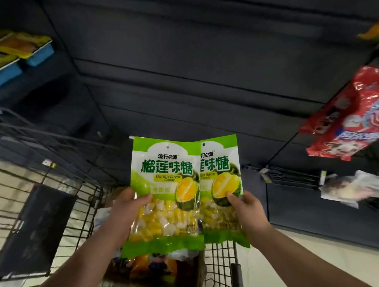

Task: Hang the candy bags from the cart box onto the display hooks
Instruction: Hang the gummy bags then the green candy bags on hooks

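**DESK:** What does the picture show?

**PHOTOGRAPHER:** A shop worker's two hands raised before a dark back panel [202, 66], each with a bag of durian candy. The left hand [126, 208] grips the front candy bag [164, 187] at its left edge, about halfway up. The thumb lies across the print and the other fingers are hidden behind the film. The right hand [244, 206] pinches the second candy bag [222, 185] the same way at its right edge. The front bag overlaps the second.

**DESK:** Where are the bags, relative to the job?

**PHOTOGRAPHER:** In the air above the cart box [155, 273], which sits in the wire cart [56, 192] with more packets inside. Neither is hung. The display hooks [294, 175] I can make out are low on the right, well apart from both bags, below a red bag [346, 119] already hanging.

**DESK:** How will they handle?

**PHOTOGRAPHER:** My reading is that they are light but bottom-heavy, with loose sweets pooled in the clear lower half. The film looks glossy and slippery, and floppy at the top. Each has a small hang hole [167, 147] in the green header. The mid-height grip carries a bag fine. To thread a hook I'd take hold near the header, just beside the hole, so the strip stays flat. One bag at a time looks safer.
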`<act>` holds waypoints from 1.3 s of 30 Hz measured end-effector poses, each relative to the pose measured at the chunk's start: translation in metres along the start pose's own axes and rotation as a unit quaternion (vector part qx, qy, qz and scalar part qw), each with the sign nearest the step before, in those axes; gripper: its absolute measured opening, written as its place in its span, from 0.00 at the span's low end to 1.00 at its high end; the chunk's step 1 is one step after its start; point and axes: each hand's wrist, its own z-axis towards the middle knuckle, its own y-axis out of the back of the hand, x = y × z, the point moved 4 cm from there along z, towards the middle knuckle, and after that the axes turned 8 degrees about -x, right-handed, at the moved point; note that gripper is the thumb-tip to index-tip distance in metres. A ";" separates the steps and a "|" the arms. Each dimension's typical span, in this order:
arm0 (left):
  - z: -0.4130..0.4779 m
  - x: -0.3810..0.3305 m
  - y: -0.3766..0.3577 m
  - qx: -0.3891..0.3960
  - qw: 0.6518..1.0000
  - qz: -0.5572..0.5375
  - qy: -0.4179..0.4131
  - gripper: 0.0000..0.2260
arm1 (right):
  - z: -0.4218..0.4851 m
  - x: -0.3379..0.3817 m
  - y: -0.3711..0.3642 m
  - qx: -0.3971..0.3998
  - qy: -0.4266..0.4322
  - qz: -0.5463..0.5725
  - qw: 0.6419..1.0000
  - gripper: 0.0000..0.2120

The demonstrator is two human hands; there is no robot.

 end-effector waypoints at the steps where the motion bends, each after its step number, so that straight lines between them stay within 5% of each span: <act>1: -0.007 -0.004 -0.012 0.007 1.000 0.007 -0.003 0.04 | -0.001 0.001 0.015 -0.006 0.000 0.011 1.000 0.04; 6: -0.047 -0.016 -0.088 0.059 0.998 0.021 -0.012 0.10 | -0.010 0.001 0.109 -0.053 0.001 0.074 0.996 0.05; 23: -0.295 0.018 -0.421 0.263 0.961 0.074 -0.048 0.03 | -0.047 -0.096 0.508 -0.243 0.035 0.227 0.943 0.07; 36: -0.410 0.028 -0.559 0.369 0.919 0.117 -0.075 0.04 | -0.087 -0.134 0.653 -0.342 0.037 0.340 0.875 0.05; 39: -0.419 0.027 -0.590 0.378 0.913 0.129 -0.077 0.13 | -0.082 -0.135 0.678 -0.365 0.031 0.349 0.862 0.06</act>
